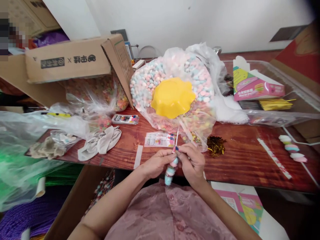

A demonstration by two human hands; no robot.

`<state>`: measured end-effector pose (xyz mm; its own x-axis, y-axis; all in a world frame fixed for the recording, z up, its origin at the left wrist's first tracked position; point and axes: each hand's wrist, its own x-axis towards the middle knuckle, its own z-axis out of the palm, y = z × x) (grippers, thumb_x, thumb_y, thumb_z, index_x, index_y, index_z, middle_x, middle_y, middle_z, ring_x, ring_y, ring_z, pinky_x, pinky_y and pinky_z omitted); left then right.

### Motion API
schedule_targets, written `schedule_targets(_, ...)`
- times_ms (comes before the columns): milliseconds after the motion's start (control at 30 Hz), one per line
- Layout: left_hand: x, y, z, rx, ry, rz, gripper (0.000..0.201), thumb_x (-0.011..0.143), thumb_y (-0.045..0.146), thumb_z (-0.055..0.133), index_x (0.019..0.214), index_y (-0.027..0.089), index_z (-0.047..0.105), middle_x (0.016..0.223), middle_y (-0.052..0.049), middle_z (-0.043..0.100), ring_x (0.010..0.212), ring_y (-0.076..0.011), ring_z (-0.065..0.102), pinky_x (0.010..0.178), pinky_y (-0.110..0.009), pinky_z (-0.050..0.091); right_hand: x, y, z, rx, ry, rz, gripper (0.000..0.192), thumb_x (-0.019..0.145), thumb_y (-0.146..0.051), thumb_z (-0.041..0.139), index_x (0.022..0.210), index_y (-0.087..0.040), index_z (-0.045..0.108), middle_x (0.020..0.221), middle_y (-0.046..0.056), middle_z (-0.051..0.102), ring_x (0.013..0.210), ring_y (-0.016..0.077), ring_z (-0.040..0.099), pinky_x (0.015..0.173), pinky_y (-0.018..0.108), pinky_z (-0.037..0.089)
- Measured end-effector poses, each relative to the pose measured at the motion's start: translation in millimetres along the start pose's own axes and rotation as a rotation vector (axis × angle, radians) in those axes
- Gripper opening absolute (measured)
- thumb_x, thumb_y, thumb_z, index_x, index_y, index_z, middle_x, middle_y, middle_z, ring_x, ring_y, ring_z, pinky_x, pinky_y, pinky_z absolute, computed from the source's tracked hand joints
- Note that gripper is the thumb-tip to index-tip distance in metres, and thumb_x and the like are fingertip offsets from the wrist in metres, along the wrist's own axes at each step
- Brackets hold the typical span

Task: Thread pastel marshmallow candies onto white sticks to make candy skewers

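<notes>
A plain white wall (200,20) closes the room behind a reddish-brown wooden table (245,160), whose grain shows clearly under soft, even light. A grey switch plate (119,33) sits on the wall near the top of an open cardboard box (67,60), and a dark rectangle (287,33) at the far right may be a vent or panel, though it is too blurred to tell. Below the table's left edge stands a brown cardboard side (72,203).
</notes>
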<state>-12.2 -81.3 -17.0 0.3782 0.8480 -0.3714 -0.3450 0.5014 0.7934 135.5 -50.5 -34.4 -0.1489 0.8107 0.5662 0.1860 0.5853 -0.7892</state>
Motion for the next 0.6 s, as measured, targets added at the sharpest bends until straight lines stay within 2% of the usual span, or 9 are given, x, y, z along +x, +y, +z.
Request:
schedule_targets(67, 0, 1, -0.5, 0.072, 0.01, 0.009, 0.049, 0.07, 0.056, 0.079, 0.066, 0.014, 0.056, 0.063, 0.0, 0.057, 0.049, -0.0058, 0.045, 0.048, -0.019, 0.033, 7, 1, -7, -0.015, -0.008, 0.049, 0.017, 0.094, -0.017, 0.054, 0.08, -0.022, 0.063, 0.072, 0.001, 0.06, 0.066, 0.0157, 0.059, 0.062, 0.029, 0.049)
schedule_targets(100, -1, 2, -1.1, 0.099, 0.009, 0.015, 0.048, 0.072, 0.055, 0.077, 0.064, 0.014, 0.055, 0.063, -0.001, 0.058, 0.05, -0.0061, 0.046, 0.048, -0.019, 0.032, 9, 1, -12, -0.061, 0.005, 0.013, 0.015, 0.094, -0.017, 0.053, 0.085, -0.022, 0.064, 0.078, 0.002, 0.063, 0.071, 0.0168, 0.061, 0.066, 0.03, 0.05)
schedule_targets(167, -4, 3, -3.6, 0.131, -0.003, 0.024, 0.047, 0.076, 0.054, 0.072, 0.06, 0.015, 0.052, 0.062, -0.002, 0.06, 0.052, -0.0078, 0.049, 0.049, -0.019, 0.032, 10, 0, -24, -0.222, -0.026, -0.203, 0.018, 0.094, -0.015, 0.053, 0.101, -0.023, 0.068, 0.101, 0.008, 0.069, 0.095, 0.022, 0.064, 0.081, 0.037, 0.05)
schedule_targets(233, -7, 4, -8.2, 0.175, -0.066, -0.009, 0.047, 0.078, 0.053, 0.068, 0.058, 0.016, 0.049, 0.059, -0.003, 0.061, 0.05, -0.0085, 0.051, 0.048, -0.019, 0.032, 6, -3, -34, -0.398, -0.197, -0.478, 0.029, 0.095, -0.015, 0.053, 0.117, -0.028, 0.067, 0.123, 0.009, 0.068, 0.116, 0.0266, 0.058, 0.095, 0.045, 0.042)
schedule_targets(267, -9, 4, -11.2, 0.209, -0.123, -0.053, 0.047, 0.079, 0.053, 0.067, 0.057, 0.016, 0.049, 0.057, -0.003, 0.061, 0.048, -0.0084, 0.05, 0.047, -0.02, 0.032, 2, -5, -38, -0.453, -0.3, -0.575, 0.032, 0.096, -0.015, 0.051, 0.12, -0.029, 0.067, 0.125, 0.007, 0.069, 0.119, 0.027, 0.056, 0.098, 0.047, 0.037)
schedule_targets(333, -13, 2, -17.9, 0.265, -0.25, -0.174, 0.045, 0.078, 0.051, 0.068, 0.057, 0.016, 0.051, 0.054, -0.001, 0.059, 0.042, -0.0075, 0.047, 0.044, -0.02, 0.031, -8, -8, -41, -0.492, -0.443, -0.64, 0.034, 0.099, -0.015, 0.045, 0.125, -0.026, 0.065, 0.115, 0.005, 0.073, 0.114, 0.0249, 0.058, 0.098, 0.048, 0.032)
schedule_targets(467, -16, -3, -29.2, 0.281, -0.428, -0.379, 0.045, 0.073, 0.058, 0.074, 0.07, 0.016, 0.057, 0.055, 0.003, 0.055, 0.041, -0.0073, 0.044, 0.043, -0.021, 0.03, -23, -15, -39, -0.439, -0.505, -0.628, 0.031, 0.096, -0.007, 0.043, 0.114, -0.013, 0.067, 0.073, 0.002, 0.065, 0.081, 0.0187, 0.056, 0.087, 0.044, 0.033)
schedule_targets(533, -17, -1, -29.9, 0.347, -0.472, -0.405, 0.049, 0.075, 0.065, 0.069, 0.076, 0.017, 0.058, 0.059, 0.003, 0.054, 0.045, -0.0081, 0.045, 0.045, -0.021, 0.033, -28, -16, -37, -0.433, -0.495, -0.605, 0.028, 0.093, -0.005, 0.041, 0.095, -0.013, 0.068, 0.064, 0.001, 0.058, 0.072, 0.0172, 0.05, 0.081, 0.041, 0.032)
schedule_targets(600, -19, 5, -24.4, 0.562, -0.455, -0.328, 0.046, 0.085, 0.063, 0.059, 0.078, 0.017, 0.057, 0.065, 0.002, 0.055, 0.054, -0.0105, 0.051, 0.053, -0.023, 0.04, -32, -14, -36, -0.44, -0.474, -0.52, 0.028, 0.091, -0.006, 0.041, 0.078, -0.015, 0.064, 0.062, 0.002, 0.056, 0.069, 0.0169, 0.047, 0.077, 0.04, 0.03)
